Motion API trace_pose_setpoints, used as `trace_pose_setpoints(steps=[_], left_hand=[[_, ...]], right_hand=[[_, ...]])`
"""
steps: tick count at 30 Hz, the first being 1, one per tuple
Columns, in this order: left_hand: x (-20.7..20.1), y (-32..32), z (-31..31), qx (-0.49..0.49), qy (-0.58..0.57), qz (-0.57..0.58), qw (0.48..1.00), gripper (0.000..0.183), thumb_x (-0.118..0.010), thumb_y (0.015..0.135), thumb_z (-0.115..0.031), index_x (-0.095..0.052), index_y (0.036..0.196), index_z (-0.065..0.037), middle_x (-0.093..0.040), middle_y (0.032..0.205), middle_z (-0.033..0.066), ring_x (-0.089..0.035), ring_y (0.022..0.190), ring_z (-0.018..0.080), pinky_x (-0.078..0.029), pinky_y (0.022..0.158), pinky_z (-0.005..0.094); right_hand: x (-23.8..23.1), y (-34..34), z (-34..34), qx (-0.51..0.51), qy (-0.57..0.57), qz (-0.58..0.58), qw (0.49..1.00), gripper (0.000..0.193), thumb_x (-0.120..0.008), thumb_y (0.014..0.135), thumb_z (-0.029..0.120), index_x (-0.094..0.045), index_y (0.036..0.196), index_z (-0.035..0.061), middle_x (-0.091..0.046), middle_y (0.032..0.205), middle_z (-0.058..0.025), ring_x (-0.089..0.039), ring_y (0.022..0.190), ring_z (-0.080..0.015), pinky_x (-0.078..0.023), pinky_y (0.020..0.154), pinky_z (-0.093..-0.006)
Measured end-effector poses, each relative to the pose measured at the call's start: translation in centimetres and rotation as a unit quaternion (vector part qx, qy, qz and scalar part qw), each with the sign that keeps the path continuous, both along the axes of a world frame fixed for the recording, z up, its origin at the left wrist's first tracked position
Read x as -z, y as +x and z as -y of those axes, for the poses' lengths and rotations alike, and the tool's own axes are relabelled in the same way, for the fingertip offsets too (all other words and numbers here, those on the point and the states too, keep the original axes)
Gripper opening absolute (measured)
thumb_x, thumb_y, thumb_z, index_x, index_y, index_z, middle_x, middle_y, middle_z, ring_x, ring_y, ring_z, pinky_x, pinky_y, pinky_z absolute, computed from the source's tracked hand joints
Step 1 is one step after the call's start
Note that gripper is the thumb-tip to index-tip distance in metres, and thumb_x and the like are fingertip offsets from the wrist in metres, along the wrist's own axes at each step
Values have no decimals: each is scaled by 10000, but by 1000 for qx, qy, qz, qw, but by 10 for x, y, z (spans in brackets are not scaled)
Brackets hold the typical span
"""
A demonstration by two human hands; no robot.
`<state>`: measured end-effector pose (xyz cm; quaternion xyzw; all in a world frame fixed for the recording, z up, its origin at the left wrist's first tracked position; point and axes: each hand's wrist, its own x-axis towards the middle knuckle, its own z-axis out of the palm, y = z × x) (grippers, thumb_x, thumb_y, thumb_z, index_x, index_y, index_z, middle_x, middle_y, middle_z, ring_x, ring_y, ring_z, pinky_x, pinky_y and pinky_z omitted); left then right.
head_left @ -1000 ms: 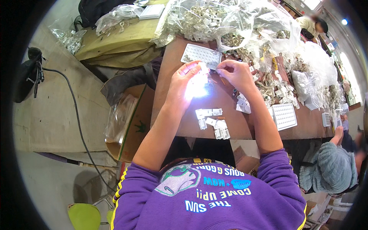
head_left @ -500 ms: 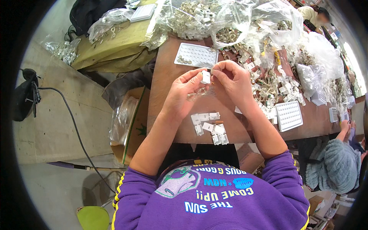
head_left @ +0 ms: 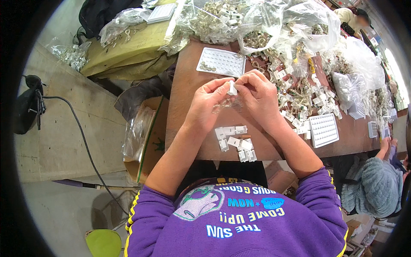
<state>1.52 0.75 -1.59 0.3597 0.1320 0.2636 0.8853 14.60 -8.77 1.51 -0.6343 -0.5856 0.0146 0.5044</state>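
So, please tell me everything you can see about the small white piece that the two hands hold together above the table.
The small white piece is a little blocky part, plastic by its look, standing roughly upright. The left hand and the right hand pinch it between their fingertips above the brown table. Something clear and shiny, perhaps a small bag, hangs just below it. Finer detail is too small to tell.

Small tags on table near edge, tray behind, cardboard box left
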Motion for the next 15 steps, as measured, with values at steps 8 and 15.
trace_pose_setpoints(steps=[8, 15], left_hand=[[-2, -2, 0, -2, -21, -15, 1000, 245, -576, 961, -133, -590, 1156, 15, -661, 1019, 91, -650, 835, 150, -529, 777, 267], [0, -2, 0, 10, -33, -6, 999, 249, -583, 959, -145, -592, 1159, 3, -660, 1027, 79, -652, 845, 145, -537, 773, 270]], right_hand=[[3, 1, -2, -19, -9, -125, 992, 51, -654, 826, -6, -607, 846, -7, -587, 786, -105, -622, 682, -187, -497, 606, -287], [1, 0, 0, -5, 21, 22, 1000, 66, -622, 833, -16, -572, 863, 16, -584, 814, -115, -625, 669, -254, -505, 590, -327]])
